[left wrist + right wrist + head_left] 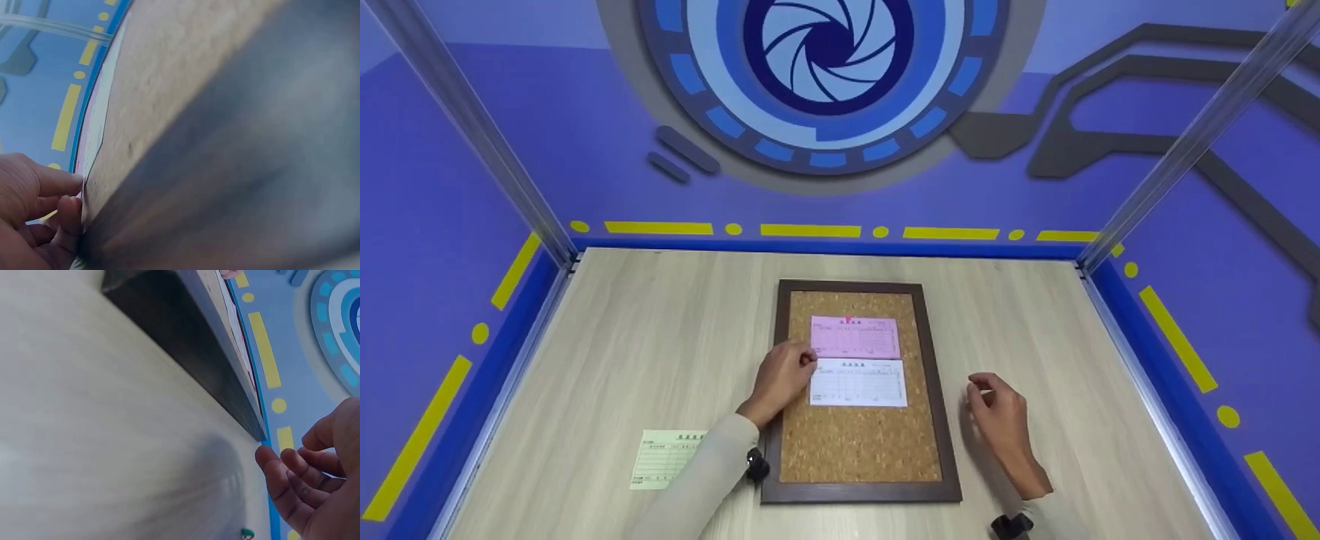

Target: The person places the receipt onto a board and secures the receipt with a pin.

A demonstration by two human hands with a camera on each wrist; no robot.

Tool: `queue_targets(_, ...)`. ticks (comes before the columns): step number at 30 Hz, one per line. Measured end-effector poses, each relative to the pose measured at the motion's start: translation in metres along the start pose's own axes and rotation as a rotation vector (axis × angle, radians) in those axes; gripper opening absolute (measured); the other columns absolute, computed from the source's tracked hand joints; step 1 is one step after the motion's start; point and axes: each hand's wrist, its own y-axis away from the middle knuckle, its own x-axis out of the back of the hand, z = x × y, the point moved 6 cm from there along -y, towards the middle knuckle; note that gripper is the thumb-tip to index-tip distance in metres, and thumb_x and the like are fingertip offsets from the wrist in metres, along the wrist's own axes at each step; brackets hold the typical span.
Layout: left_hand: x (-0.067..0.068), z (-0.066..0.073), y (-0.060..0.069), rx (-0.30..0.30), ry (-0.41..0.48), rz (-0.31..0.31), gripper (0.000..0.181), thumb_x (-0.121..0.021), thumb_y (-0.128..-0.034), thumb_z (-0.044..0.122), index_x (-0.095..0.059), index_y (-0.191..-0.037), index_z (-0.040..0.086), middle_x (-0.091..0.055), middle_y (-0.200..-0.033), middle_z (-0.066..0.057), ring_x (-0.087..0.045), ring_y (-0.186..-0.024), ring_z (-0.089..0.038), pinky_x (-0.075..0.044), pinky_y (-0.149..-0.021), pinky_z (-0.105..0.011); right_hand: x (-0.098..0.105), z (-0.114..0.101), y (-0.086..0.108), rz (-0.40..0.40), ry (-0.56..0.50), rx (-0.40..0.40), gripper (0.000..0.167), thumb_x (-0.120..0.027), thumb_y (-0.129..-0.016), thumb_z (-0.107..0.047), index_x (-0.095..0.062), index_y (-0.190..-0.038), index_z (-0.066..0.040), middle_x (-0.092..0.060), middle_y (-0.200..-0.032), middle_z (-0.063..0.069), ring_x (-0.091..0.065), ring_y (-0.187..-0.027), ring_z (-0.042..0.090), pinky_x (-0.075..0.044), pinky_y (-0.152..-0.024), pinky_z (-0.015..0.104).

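A cork board (859, 446) in a dark brown frame lies on the table. A pink printed slip (855, 341) is on its upper part, with a small red pin (848, 319) at the slip's top edge. Just below lies a white printed slip (859, 386). My left hand (786, 375) pinches the white slip's upper left corner; in the left wrist view its fingertips (76, 183) meet the paper's edge. Right of the frame, my right hand (1001, 416) hovers above the table, fingers loosely curled and holding nothing visible.
A pale green printed slip (660, 457) lies left of the board, partly covered by the left sleeve. Small green and red bits (247, 533) sit on the table near the right hand. Blue walls (450, 150) with metal corner posts enclose the table.
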Motion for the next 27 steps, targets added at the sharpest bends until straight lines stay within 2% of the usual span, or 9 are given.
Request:
queue_targets(4,-0.006,-0.006,-0.001,-0.079,-0.006,-0.022,0.004,-0.075,-0.0932,0.0,-0.078,-0.094,0.002,-0.069,-0.089,-0.005,-0.063,-0.082,-0.019,-0.055,-0.072,-0.038,0.008,0.006,0.0,0.034,-0.019,0.055,0.014,-0.073,-0.099,0.006,-0.077,-0.113,0.007,-0.078,-0.094,0.012,-0.073,-0.08,0.017,-0.052,-0.07,0.01)
queue_targets(6,-0.005,-0.004,0.0,-0.086,-0.025,-0.037,0.004,-0.076,-0.0937,0.001,-0.078,-0.097,0.001,-0.069,-0.091,-0.006,-0.063,-0.085,-0.021,-0.055,-0.073,-0.038,0.011,0.009,0.0,0.037,-0.039,0.093,0.017,-0.075,-0.098,0.008,-0.077,-0.114,0.008,-0.078,-0.096,0.012,-0.072,-0.084,0.016,-0.052,-0.074,0.009)
queue_targets(8,0.004,0.01,0.003,-0.058,-0.047,-0.058,0.007,-0.078,-0.0916,-0.001,-0.079,-0.098,0.0,-0.069,-0.092,-0.008,-0.061,-0.087,-0.024,-0.055,-0.074,-0.042,0.013,0.012,0.001,0.033,-0.055,0.126,0.019,-0.076,-0.097,0.009,-0.076,-0.116,0.009,-0.078,-0.099,0.012,-0.072,-0.087,0.016,-0.053,-0.078,0.009)
queue_targets(11,0.01,0.018,0.005,-0.033,-0.105,-0.069,0.01,-0.081,-0.0922,0.003,-0.081,-0.101,0.0,-0.071,-0.097,-0.009,-0.057,-0.091,-0.026,-0.053,-0.076,-0.045,0.015,0.018,0.002,0.02,-0.073,0.159,0.024,-0.079,-0.094,0.011,-0.076,-0.118,0.008,-0.078,-0.105,0.013,-0.074,-0.094,0.021,-0.054,-0.084,0.01)
queue_targets(13,0.011,0.019,0.006,-0.017,-0.148,-0.071,0.012,-0.083,-0.0931,0.007,-0.083,-0.104,0.001,-0.071,-0.1,-0.009,-0.056,-0.095,-0.026,-0.051,-0.081,-0.046,0.016,0.021,0.003,0.011,-0.066,0.174,0.025,-0.08,-0.094,0.01,-0.076,-0.118,0.007,-0.078,-0.109,0.013,-0.074,-0.1,0.026,-0.052,-0.09,0.009)
queue_targets(16,0.012,0.019,0.008,0.02,-0.201,-0.083,0.017,-0.083,-0.0948,0.016,-0.085,-0.108,0.005,-0.069,-0.111,-0.009,-0.054,-0.11,-0.03,-0.045,-0.093,-0.053,0.017,0.026,0.004,-0.001,-0.041,0.19,0.026,-0.082,-0.092,0.01,-0.076,-0.118,0.007,-0.077,-0.115,0.015,-0.07,-0.11,0.032,-0.044,-0.099,0.007)
queue_targets(21,0.011,0.016,0.013,0.074,-0.193,-0.09,0.023,-0.083,-0.0939,0.022,-0.085,-0.113,0.01,-0.066,-0.135,-0.013,-0.044,-0.143,-0.038,-0.029,-0.117,-0.075,0.02,0.035,0.004,-0.028,-0.022,0.139,0.027,-0.081,-0.093,0.009,-0.076,-0.119,0.007,-0.076,-0.12,0.016,-0.061,-0.119,0.03,-0.036,-0.103,0.006)
queue_targets(25,0.011,0.011,0.016,0.102,-0.117,-0.086,0.026,-0.084,-0.0916,0.021,-0.084,-0.115,0.009,-0.06,-0.152,-0.019,-0.031,-0.158,-0.048,-0.013,-0.119,-0.089,0.022,0.04,0.004,-0.065,-0.044,0.064,0.026,-0.081,-0.096,0.003,-0.076,-0.122,0.006,-0.074,-0.125,0.016,-0.058,-0.122,0.026,-0.037,-0.103,0.006)
queue_targets(27,0.01,0.008,0.017,0.116,-0.082,-0.083,0.028,-0.085,-0.0902,0.021,-0.084,-0.116,0.009,-0.057,-0.157,-0.021,-0.025,-0.161,-0.052,-0.01,-0.119,-0.09,0.024,0.042,0.003,-0.076,-0.052,0.04,0.026,-0.081,-0.097,0.001,-0.076,-0.123,0.005,-0.073,-0.126,0.016,-0.058,-0.123,0.025,-0.039,-0.103,0.006)
